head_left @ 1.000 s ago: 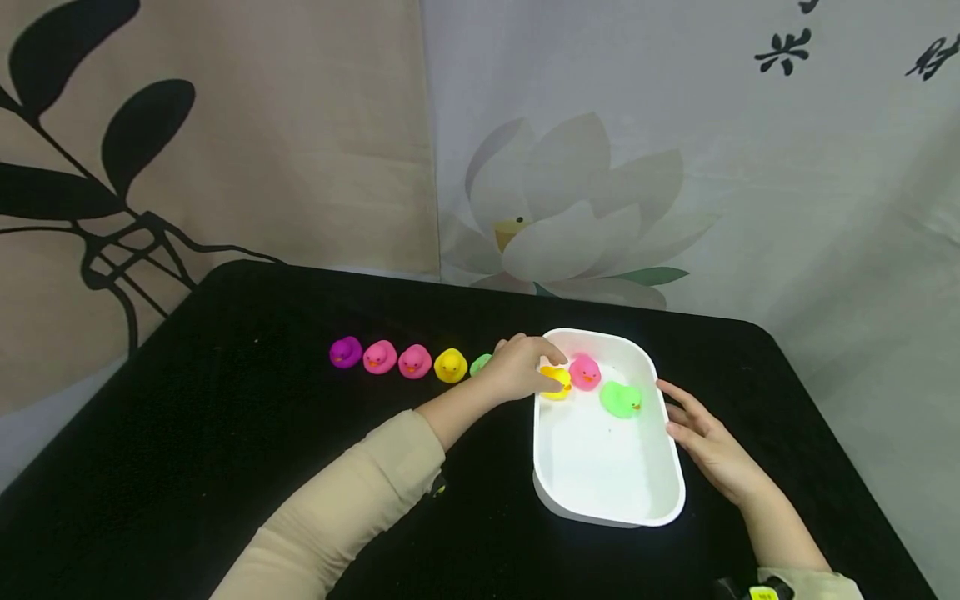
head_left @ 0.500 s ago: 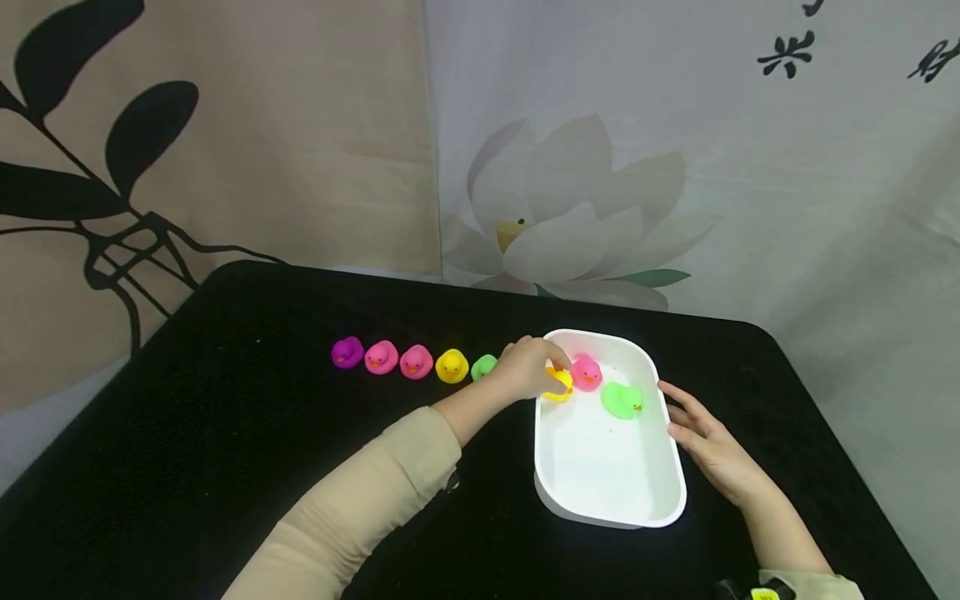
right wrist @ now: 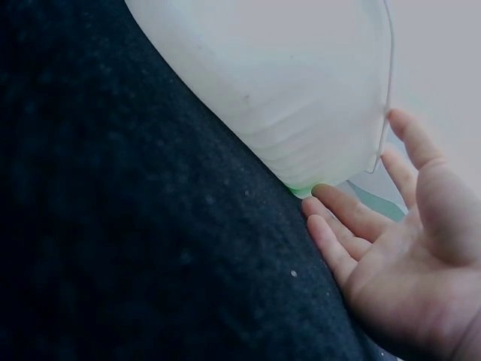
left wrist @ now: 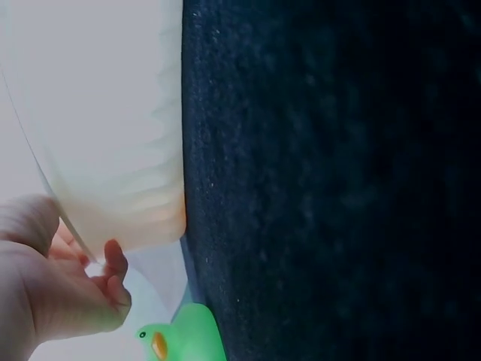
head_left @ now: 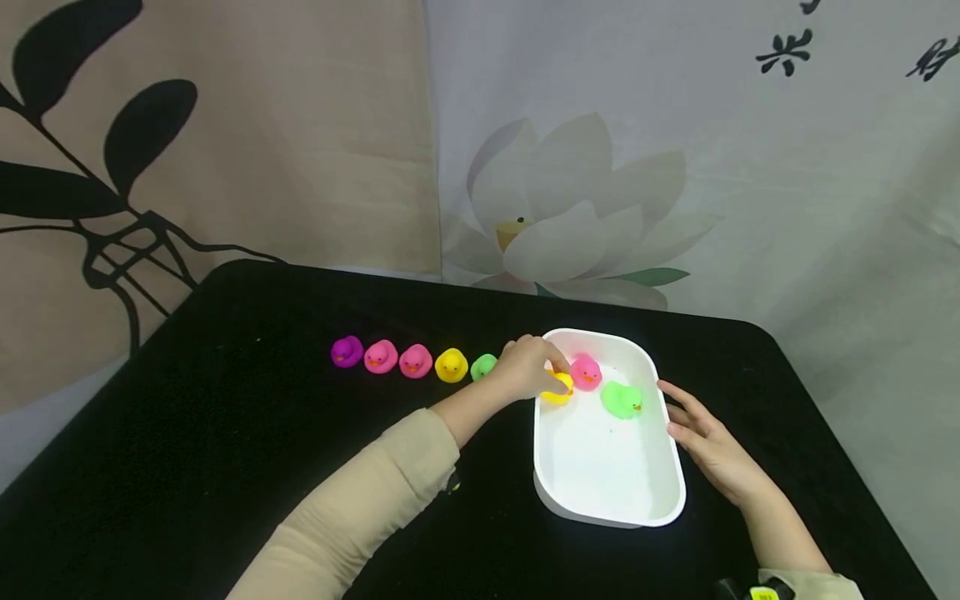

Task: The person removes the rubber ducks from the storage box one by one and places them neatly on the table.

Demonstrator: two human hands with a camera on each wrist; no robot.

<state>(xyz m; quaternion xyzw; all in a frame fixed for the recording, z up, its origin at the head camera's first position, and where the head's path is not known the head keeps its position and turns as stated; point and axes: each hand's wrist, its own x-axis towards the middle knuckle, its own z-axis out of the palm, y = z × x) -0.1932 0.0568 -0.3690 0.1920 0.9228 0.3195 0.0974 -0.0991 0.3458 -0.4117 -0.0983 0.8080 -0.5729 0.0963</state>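
Note:
In the head view my left hand (head_left: 527, 369) reaches over the left wall of a white plastic tub (head_left: 609, 487). Its thumb and finger pinch a yellow rubber duck (head_left: 557, 397) inside, near the far left corner. A pink rubber duck (head_left: 586, 372) and a green rubber duck (head_left: 621, 400) sit beside it in the tub. My right hand (head_left: 705, 446) touches the tub's right wall with fairly straight fingers. The tub wall hides the left fingertips in the left wrist view; the right wrist view shows the right fingers (right wrist: 353, 213) against the tub's side.
Left of the tub, a row of rubber ducks runs along the black table (head_left: 225, 433): purple (head_left: 347, 352), two pink (head_left: 381, 357), yellow (head_left: 451, 366) and green (head_left: 483, 366). My left hand partly covers the green one. Printed cloth hangs behind the table.
The left hand has shifted slightly right, and its thumb and finger have closed in on the yellow duck. The tub and right hand stay put.

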